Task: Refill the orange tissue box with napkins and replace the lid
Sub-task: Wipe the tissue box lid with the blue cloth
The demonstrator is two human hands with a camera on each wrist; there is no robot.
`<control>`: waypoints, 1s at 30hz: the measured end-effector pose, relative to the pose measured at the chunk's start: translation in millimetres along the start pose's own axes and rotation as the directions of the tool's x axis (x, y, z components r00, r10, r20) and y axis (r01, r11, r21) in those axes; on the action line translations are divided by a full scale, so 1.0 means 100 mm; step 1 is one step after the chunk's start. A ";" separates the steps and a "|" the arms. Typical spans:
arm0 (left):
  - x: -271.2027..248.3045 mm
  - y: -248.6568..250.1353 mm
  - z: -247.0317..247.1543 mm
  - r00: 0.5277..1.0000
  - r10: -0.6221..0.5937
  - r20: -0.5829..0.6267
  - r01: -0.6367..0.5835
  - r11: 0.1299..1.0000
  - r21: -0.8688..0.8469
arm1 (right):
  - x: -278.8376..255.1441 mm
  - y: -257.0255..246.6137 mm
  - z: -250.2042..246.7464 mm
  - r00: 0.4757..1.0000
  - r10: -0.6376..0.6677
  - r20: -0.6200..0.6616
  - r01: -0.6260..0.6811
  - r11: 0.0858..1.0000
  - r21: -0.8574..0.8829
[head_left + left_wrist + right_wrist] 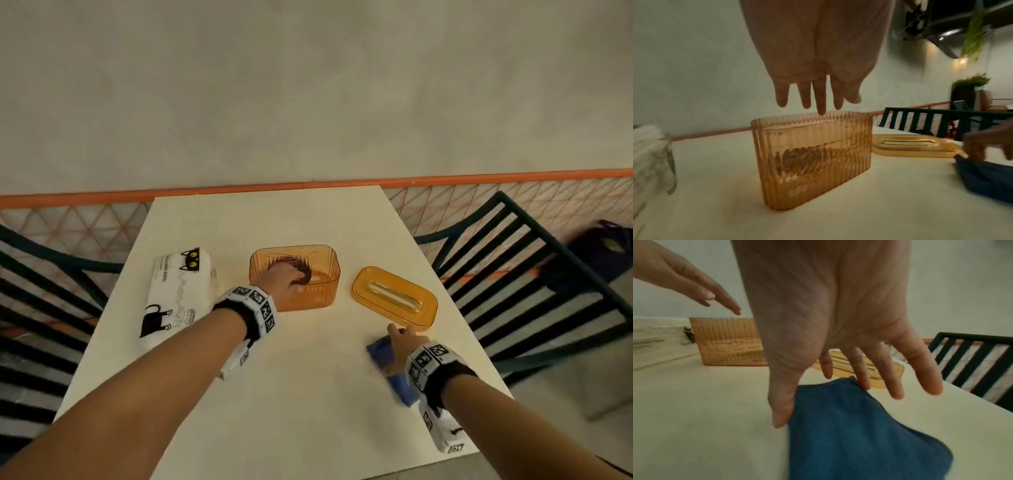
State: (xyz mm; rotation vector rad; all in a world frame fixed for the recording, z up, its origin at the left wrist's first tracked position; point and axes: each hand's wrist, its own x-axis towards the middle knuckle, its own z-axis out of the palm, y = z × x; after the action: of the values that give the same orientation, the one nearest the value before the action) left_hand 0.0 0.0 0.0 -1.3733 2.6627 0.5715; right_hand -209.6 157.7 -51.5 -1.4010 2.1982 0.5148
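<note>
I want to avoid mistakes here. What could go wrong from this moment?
1. The left hand hangs open over the lidless orange box; a bump on its rim might tip the box.
2. The lid lies near the table edge, by the right hand touching the blue cloth; dragging the cloth could push it off.

**Dim warm indoor light, soft focus, motion blur**

Head view evenly lit, low contrast, chairs bowed at the edges. Left wrist view: glowing wall lamps (962, 61) upper right, white printed napkin pack (651, 155) smeared. Right wrist view: folded blue cloth (859, 434) blurred, palm close and soft.
</note>
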 end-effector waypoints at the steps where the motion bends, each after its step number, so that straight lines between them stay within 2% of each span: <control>1: 0.05 -0.01 0.01 0.997 -0.038 0.065 0.041 0.998 -0.038 | -0.02 0.01 0.01 0.999 -0.017 0.030 0.018 0.999 -0.032; 3: 0.11 -0.04 0.03 0.985 -0.065 0.160 0.076 0.995 -0.064 | -0.02 0.03 0.07 1.000 -0.015 0.021 0.017 0.996 -0.083; 4: 0.13 -0.05 0.03 0.982 -0.064 0.177 0.077 0.995 -0.065 | 0.03 0.07 0.12 1.000 0.016 -0.009 -0.016 0.997 -0.072; 7: 0.21 -0.07 0.04 0.973 -0.050 0.224 0.059 0.998 -0.030 | 0.09 0.08 0.20 0.998 0.003 -0.070 -0.004 1.000 -0.014; 10: 0.27 -0.10 0.05 0.979 -0.024 0.200 0.027 1.000 -0.009 | 0.17 0.07 0.26 0.996 -0.010 -0.088 0.015 0.998 0.055; 12: 0.28 -0.10 0.02 0.990 -0.013 0.142 0.019 0.999 -0.035 | 0.19 0.07 0.22 0.996 -0.021 -0.086 0.031 0.994 0.107; 15: 0.29 -0.11 -0.13 0.995 -0.054 0.082 0.067 0.983 -0.169 | 0.20 0.06 -0.05 0.991 -0.054 -0.126 0.087 0.958 0.273; 17: 0.28 -0.15 -0.25 0.995 -0.072 0.064 0.088 0.947 -0.309 | 0.17 0.01 -0.38 0.965 -0.086 -0.247 0.177 0.912 0.371; 19: 0.22 -0.20 -0.36 0.997 -0.067 0.046 0.081 0.869 -0.487 | 0.10 -0.08 -0.76 0.907 -0.109 -0.407 0.285 0.870 0.403; 20: 0.17 -0.21 -0.40 0.998 -0.058 0.034 0.067 0.810 -0.583 | 0.05 -0.16 -0.94 0.861 -0.128 -0.492 0.359 0.839 0.409; 21: 0.11 -0.20 -0.43 0.998 -0.054 0.027 0.058 0.729 -0.682 | -0.03 -0.24 -1.12 0.806 -0.148 -0.573 0.433 0.807 0.402; 23: -0.02 -0.11 -0.49 0.999 -0.049 0.015 0.038 0.515 -0.856 | -0.19 -0.43 -1.42 0.683 -0.164 -0.711 0.552 0.754 0.356; 26: -0.20 0.10 -0.57 0.997 -0.055 -0.057 -0.040 0.269 -0.962 | -0.32 -0.70 -1.68 0.509 -0.159 -0.846 0.630 0.738 0.241; 27: -0.26 0.17 -0.59 0.994 -0.065 -0.087 -0.072 0.213 -0.974 | -0.34 -0.77 -1.73 0.485 -0.171 -0.858 0.615 0.764 0.195; 28: -0.31 0.24 -0.62 0.991 -0.072 -0.113 -0.099 0.176 -0.979 | -0.33 -0.83 -1.76 0.482 -0.198 -0.853 0.580 0.802 0.142; 30: -0.37 0.35 -0.65 0.982 -0.108 -0.153 -0.139 0.126 -0.982 | -0.32 -0.90 -1.81 0.501 -0.272 -0.822 0.507 0.862 0.024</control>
State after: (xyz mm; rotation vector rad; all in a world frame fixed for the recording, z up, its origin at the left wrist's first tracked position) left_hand 0.0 23.1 79.2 -1.5321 2.1934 2.7675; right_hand -150.8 44.9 109.3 -2.1719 2.2676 -0.7334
